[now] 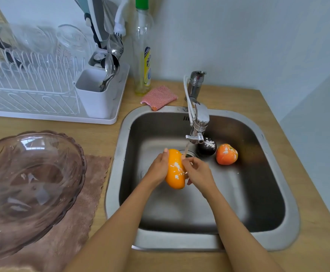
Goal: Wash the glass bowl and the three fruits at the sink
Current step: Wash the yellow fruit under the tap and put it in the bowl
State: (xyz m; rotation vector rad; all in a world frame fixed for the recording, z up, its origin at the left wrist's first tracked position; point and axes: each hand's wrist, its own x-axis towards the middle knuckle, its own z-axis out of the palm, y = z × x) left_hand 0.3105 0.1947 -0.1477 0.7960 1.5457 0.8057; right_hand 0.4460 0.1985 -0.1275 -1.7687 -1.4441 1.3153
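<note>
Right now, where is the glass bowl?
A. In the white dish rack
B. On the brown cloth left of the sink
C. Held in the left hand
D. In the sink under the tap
B: the glass bowl sits on the brown cloth on the counter, left of the sink, while both hands are on the yellow fruit under the tap.

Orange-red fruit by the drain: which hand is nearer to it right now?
Right. The right hand rubs the yellow fruit from the side facing the orange-red fruit. The left hand grips the yellow fruit's far side, farther away.
</note>
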